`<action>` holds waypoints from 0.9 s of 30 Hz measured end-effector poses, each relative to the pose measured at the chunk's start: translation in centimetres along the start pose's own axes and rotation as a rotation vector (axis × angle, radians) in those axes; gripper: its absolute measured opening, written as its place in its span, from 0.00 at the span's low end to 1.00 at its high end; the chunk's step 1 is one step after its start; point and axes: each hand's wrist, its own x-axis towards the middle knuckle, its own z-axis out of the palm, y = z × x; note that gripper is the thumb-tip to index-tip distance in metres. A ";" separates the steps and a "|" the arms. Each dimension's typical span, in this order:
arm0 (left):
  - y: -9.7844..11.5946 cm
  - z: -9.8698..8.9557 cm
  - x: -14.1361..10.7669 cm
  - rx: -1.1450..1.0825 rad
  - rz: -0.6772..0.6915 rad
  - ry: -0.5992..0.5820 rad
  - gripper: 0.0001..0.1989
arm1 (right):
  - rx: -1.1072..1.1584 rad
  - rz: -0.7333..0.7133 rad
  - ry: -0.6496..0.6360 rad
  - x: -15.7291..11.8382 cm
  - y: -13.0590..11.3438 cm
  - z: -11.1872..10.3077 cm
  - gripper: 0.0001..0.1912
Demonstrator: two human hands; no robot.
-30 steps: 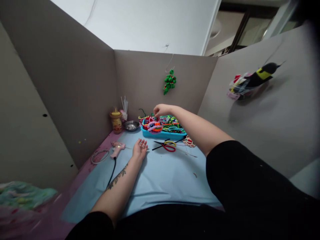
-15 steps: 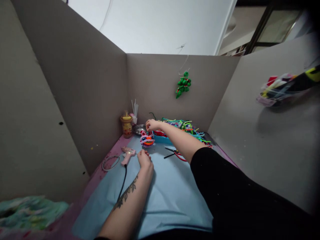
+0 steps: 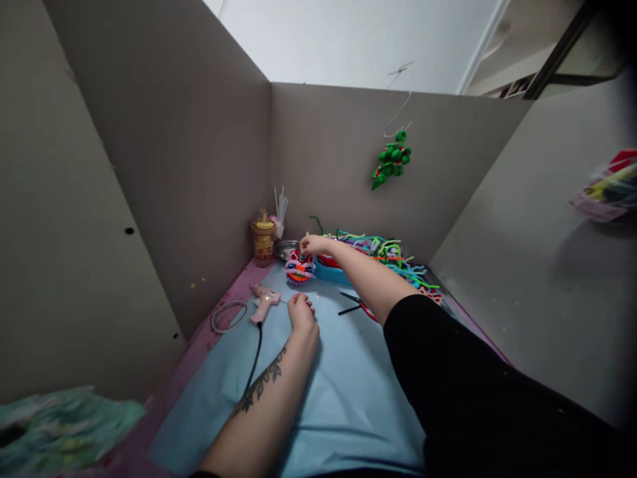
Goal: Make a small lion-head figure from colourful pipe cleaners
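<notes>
A small lion-dance head made of fuzzy stems (image 3: 299,271), in lilac, red and orange with blue eyes, sits on the blue cloth (image 3: 343,372). My right hand (image 3: 315,245) is over its top, thumb and fingers pinched together; whatever is between them is too small to make out. Closer to me, my left hand (image 3: 301,312) rests on the cloth with its fingers curled in, and their inner side is hidden. A pink glue gun (image 3: 265,303) lies just left of that hand, its cord running toward me. Red-handled pliers (image 3: 367,310) lie beneath my right forearm.
Behind my right arm, a blue tray (image 3: 328,272) holds many coloured fuzzy stems (image 3: 391,251). A metal bowl (image 3: 284,249), a brown cup (image 3: 263,242) and white sticks (image 3: 281,206) stand at the back left. A green ornament (image 3: 393,159) hangs on the back panel.
The view has turned slightly left, shifting everything rightward in the picture. My right hand stays pinched at the top of the lion head; my left hand stays curled beside the glue gun.
</notes>
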 end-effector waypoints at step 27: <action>0.2 0.5 1.3 0.005 0.082 -0.089 0.19 | 0.710 0.307 0.605 -6.6 3.7 5.0 0.18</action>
